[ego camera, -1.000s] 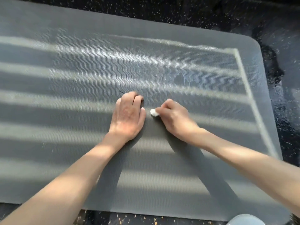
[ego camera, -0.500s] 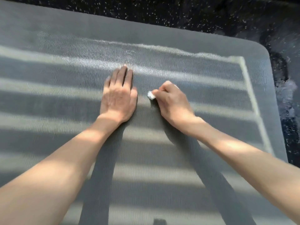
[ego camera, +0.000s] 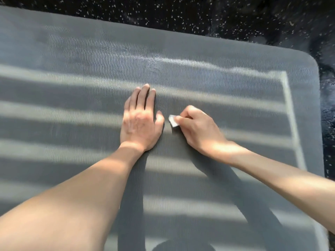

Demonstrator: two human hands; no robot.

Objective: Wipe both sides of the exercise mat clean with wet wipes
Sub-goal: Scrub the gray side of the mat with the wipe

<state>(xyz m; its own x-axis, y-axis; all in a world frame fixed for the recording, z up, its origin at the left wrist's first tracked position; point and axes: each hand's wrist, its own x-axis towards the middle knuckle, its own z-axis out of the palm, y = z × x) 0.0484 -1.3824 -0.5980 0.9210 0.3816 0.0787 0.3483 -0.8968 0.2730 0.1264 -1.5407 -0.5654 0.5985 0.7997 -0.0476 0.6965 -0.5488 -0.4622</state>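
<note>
Hands on mat [ego camera: 235,84]: left hand [ego camera: 139,124] pressed flat, fingers straight and close together; right hand [ego camera: 199,131] curled, pinching small white wipe [ego camera: 173,121] down on mat just beside left thumb. Both near mat's middle, well apart from far edge and rounded far-right corner [ego camera: 309,58], with bare ribbed mat, striped with sunlight, open to left, ahead and out to pale border line [ego camera: 291,113] on right. Dark speckled floor [ego camera: 199,13] beyond those edges.

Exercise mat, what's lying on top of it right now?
The left hand lies flat on the exercise mat; the right hand pinches a white wet wipe against it. The fingers hide most of the wipe.
</note>
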